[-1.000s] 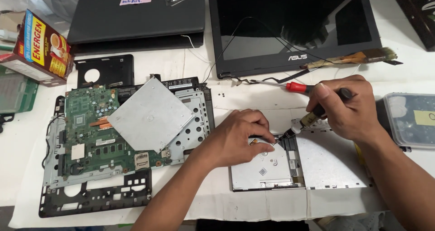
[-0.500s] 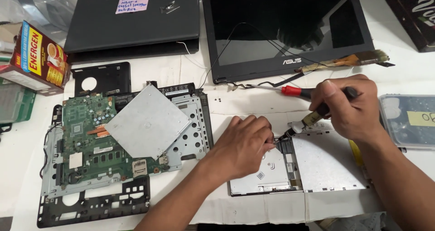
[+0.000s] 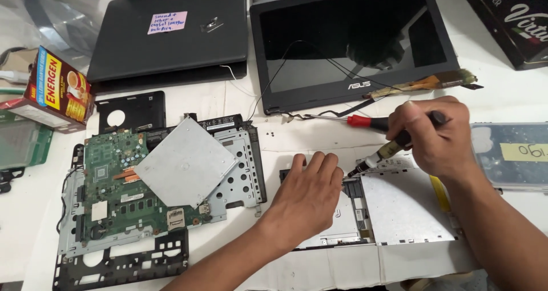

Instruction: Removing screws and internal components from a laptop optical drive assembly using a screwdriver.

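Note:
My left hand (image 3: pixel 308 197) lies flat on the left part of a silver optical drive (image 3: pixel 399 208), pressing it onto the white table. My right hand (image 3: pixel 436 134) grips a black screwdriver (image 3: pixel 377 157) with a clear yellowish collar, its tip touching the drive's top edge near my left fingertips. A red-handled screwdriver (image 3: pixel 357 120) lies just behind the drive, beside my right hand.
A stripped laptop base with a green motherboard (image 3: pixel 114 182) and a loose silver metal plate (image 3: pixel 185 162) lies at the left. A detached black screen panel (image 3: pixel 348 45) and a closed black laptop (image 3: pixel 171 28) lie behind. A boxed carton (image 3: pixel 54 88) stands far left; a clear case (image 3: pixel 514 154) is at right.
My left hand has opened from a curled grip to lie flat on the drive. My right hand and its screwdriver stay at the drive's top edge.

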